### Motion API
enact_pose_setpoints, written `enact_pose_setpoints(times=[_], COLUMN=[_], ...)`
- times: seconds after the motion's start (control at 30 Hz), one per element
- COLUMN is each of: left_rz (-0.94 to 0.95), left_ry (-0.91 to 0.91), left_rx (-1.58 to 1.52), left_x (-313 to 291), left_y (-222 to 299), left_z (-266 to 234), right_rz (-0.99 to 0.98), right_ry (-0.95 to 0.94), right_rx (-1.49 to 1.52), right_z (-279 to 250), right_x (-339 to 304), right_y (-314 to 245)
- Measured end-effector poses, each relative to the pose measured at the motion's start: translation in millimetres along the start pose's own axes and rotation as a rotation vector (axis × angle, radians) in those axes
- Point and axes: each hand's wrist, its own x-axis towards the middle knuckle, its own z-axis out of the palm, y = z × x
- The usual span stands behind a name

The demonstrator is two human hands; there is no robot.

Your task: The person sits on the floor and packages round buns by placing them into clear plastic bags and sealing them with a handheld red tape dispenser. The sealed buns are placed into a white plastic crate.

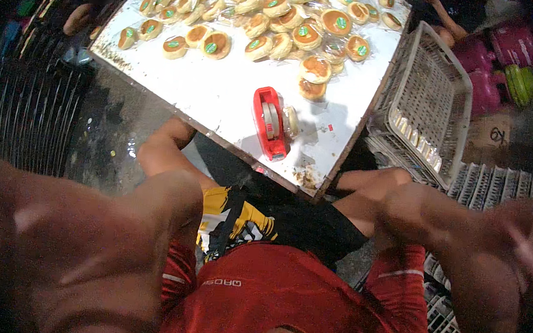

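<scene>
Both my arms are raised close to the camera, bent at the elbows. My left hand (27, 222) is a blurred shape at the lower left, its fingers not distinguishable. Toward the right rim my right hand (523, 243) is also smeared and dim, so any grip is hidden. Neither touches the white tabletop (190, 96). On it, nearest to me, lies a red tape dispenser (270, 124) with a roll of tape. A wrapped pastry (291, 122) leans beside it. Two unlabelled round pastries (315, 70) overlap farther back. Beyond spreads a heap of wrapped round pastries (269, 24), many bearing green stickers.
A grey plastic crate (436, 73) right of the table holds a row of small wrapped items (418, 138). Behind it are magenta bags (487, 71) and a cardboard box (494, 136). Slatted racks (26, 120) stand left. Other people's arms (444, 14) show at the far edges.
</scene>
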Motion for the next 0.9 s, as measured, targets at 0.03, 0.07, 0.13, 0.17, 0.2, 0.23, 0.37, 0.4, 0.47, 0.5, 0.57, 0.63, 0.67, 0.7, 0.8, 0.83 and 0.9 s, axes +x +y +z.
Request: enact_pose_setpoints(times=[0.03, 0.07, 0.13, 0.17, 0.2, 0.23, 0.37, 0.4, 0.47, 0.5, 0.57, 0.63, 0.67, 0.7, 0.8, 0.83, 0.9], left_rz=[-0.009, -0.014, -0.015, -0.009, -0.006, 0.000, -0.034, -0.066, -0.290, -0.460, -0.856, -1.244, -1.433, -1.548, -1.813, -1.891, -2.073], left_ry=[0.006, 0.012, 0.023, 0.026, 0.053, 0.069, 0.115, 0.131, 0.160, 0.148, -0.051, -0.028, -0.006, -0.062, -0.094, 0.036, 0.155], left_rx=[0.001, 0.001, 0.056, 0.092, 0.078, 0.071, 0.210, 0.272, 0.368, 0.429, 0.455, 0.282, 0.221, 0.138, -0.229, -0.421, -0.709], left_x=[-7.7, -10.5, -11.5, -19.2, -14.3, -15.1, -17.9, -22.2, -50.5, -67.4, -115.2, -174.7, -204.7, -241.7, -287.6, -287.1, -297.3], left_y=[-7.1, -11.5, -14.5, -15.6, -18.5, -22.7, -38.3, -43.4, -62.0, -63.6, -60.0, -53.1, -49.4, -42.4, -18.0, -14.7, -14.1], left_z=[-1.1, -2.9, -19.4, -29.9, -33.8, -32.7, -56.9, -64.7, -70.6, -73.3, -67.8, -49.8, -41.9, -34.8, -4.4, 10.8, 15.6], right_rz=[0.074, 0.180, 0.552, 0.792, 1.034, 1.201, 0.993, 1.135, 1.109, 1.078, 1.049, 1.069, 1.045, 1.127, 1.801, 1.810, 1.823], right_ry=[0.039, 0.085, 0.093, 0.016, -0.095, -0.057, -0.690, -0.808, -0.787, -0.769, -0.535, -0.341, -0.131, -0.082, 0.493, 0.546, 0.539], right_rx=[-0.044, -0.084, -0.081, -0.007, 0.046, 0.346, -0.374, -0.348, -0.418, -0.436, -0.313, -0.154, -0.038, -0.008, 0.869, 1.084, 1.328], right_z=[9.1, 22.0, 75.3, 120.9, 151.2, 189.0, 254.5, 267.1, 269.7, 275.0, 261.9, 247.5, 241.0, 228.7, 206.0, 200.2, 192.8], right_x=[-6.8, -18.1, -51.4, -91.8, -129.2, -209.7, -330.5, -328.6, -334.6, -333.4, -350.3, -353.1, -345.2, -349.1, -280.8, -280.2, -271.6], right_y=[9.4, 20.1, 50.0, 67.1, 84.7, 109.1, 91.8, 90.8, 84.7, 81.8, 88.3, 91.7, 87.9, 83.9, 17.9, -1.7, -43.9])
